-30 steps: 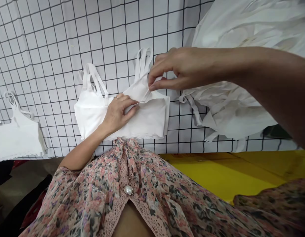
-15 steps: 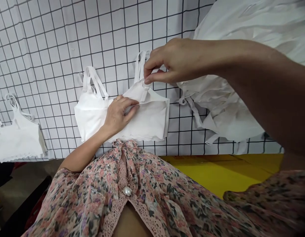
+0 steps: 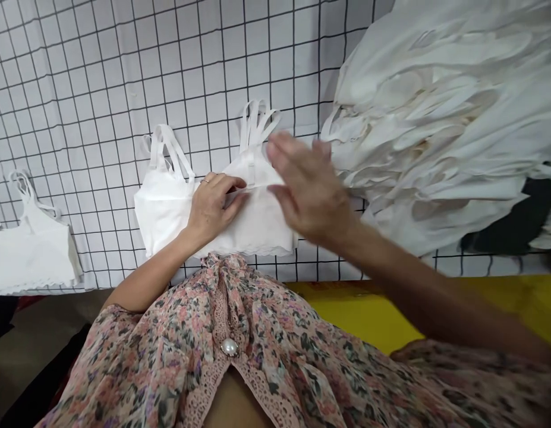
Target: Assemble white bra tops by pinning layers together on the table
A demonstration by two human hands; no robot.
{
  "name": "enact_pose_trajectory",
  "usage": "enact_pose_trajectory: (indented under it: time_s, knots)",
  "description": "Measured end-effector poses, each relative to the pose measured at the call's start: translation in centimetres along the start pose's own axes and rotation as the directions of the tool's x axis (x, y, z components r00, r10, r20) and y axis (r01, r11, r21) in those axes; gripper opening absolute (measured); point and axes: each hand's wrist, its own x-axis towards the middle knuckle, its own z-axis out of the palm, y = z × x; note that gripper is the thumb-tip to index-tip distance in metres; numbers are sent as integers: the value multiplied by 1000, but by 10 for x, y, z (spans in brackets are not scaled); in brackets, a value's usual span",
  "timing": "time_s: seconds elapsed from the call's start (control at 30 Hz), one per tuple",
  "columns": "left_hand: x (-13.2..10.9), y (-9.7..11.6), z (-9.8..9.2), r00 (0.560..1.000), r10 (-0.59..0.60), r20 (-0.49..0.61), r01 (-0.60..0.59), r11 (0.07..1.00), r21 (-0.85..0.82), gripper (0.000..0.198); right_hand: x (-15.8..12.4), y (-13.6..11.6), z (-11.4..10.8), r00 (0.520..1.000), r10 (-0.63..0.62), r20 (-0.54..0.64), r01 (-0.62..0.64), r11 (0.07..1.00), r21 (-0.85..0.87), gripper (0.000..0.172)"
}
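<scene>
A white strapped garment (image 3: 261, 220) lies flat on the checked cloth (image 3: 230, 65), its straps pointing away from me and its scalloped hem toward me. At its middle, my left hand (image 3: 215, 199), with a ring on one finger, pinches the upper edge of the fabric between thumb and fingers. Over the garment's right side is my right hand (image 3: 304, 184), blurred by motion, its fingers and thumb apart and nothing held. A small strap slider shows between the two hands.
At the right lies a big heap of white garments (image 3: 418, 131), with something dark under its lower right edge. Another white garment (image 3: 32, 249) rests at the far left. A yellow surface (image 3: 359, 315) shows below the cloth's front edge.
My right hand has let go of the strap, opened and moved right and toward me. The right straps now lie spread out. My left hand has hardly moved.
</scene>
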Motion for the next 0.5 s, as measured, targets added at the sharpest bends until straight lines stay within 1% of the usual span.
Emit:
enact_pose_trajectory:
  time_s: [0.07,0.13,0.2,0.27,0.33,0.4,0.47,0.5]
  knots:
    - [0,-2,1,1000,10,2,-10,1000,17,14,-35,-8,21,995,98,-10,-99,993,-66,60]
    - [0,-5,2,1000,18,11,-19,999,38,15,-62,-11,40,979,201,-29,-203,973,-113,63]
    - [1,-8,2,1000,25,19,-26,998,65,15,-79,-13,53,961,272,-45,-276,951,-140,64]
    - [2,-13,3,999,35,28,-37,995,89,14,-88,-13,59,950,306,-65,-312,936,-163,63]
    - [3,-17,4,999,49,18,-51,993,105,14,-86,-8,57,949,296,-108,-311,935,-171,61]
    - [5,-19,5,997,67,-29,-62,987,149,19,-70,2,49,955,237,-178,-262,955,-138,58]
    - [5,-15,5,992,101,-74,-81,968,238,25,-37,17,38,957,166,-239,-190,979,-81,54]
    - [4,-10,5,990,125,-69,-100,952,291,26,-15,26,34,956,139,-257,-158,986,-56,52]
